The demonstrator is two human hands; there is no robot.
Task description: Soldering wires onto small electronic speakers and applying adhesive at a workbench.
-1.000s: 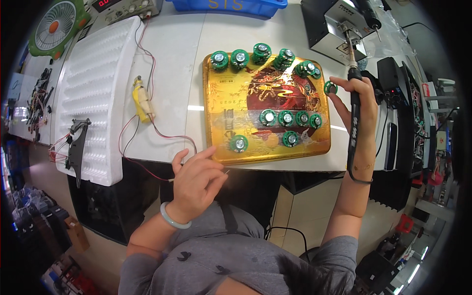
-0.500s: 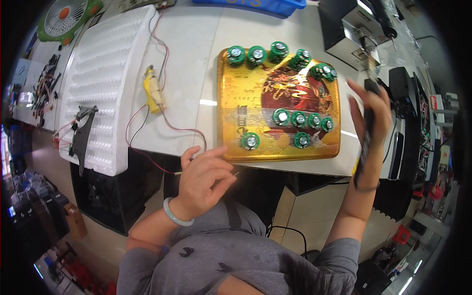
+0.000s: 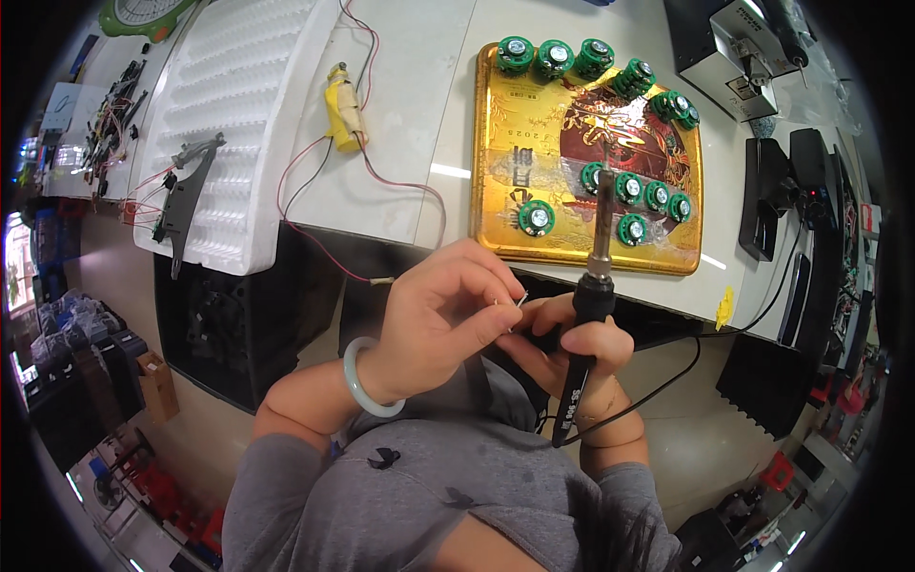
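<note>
My right hand (image 3: 596, 348) is closed round the black handle of a soldering iron (image 3: 595, 297), its metal tip pointing up and away over the front part of a gold tin lid. My left hand (image 3: 434, 310) meets it at chest height, thumb and fingers pinched together. Thin, pale wire-like ends (image 3: 520, 299) stick out between those fingertips; what they belong to is too small to tell. On the gold lid (image 3: 496, 105) stand several round green circuit boards with silver tops, such as the board (image 3: 536, 218) at its near left.
A white foam tray (image 3: 214, 114) stands on the left, with a black bracket (image 3: 186, 205) and wires on it. Red and black leads run from a yellow-taped bundle (image 3: 345, 110). Far right is a metal box-shaped unit (image 3: 729, 62); the iron's cord (image 3: 681, 377) trails right.
My right hand has come left and nearer from the lid's right side, bringing the soldering iron beside my left hand. My left hand has moved slightly right, and the view has shifted.
</note>
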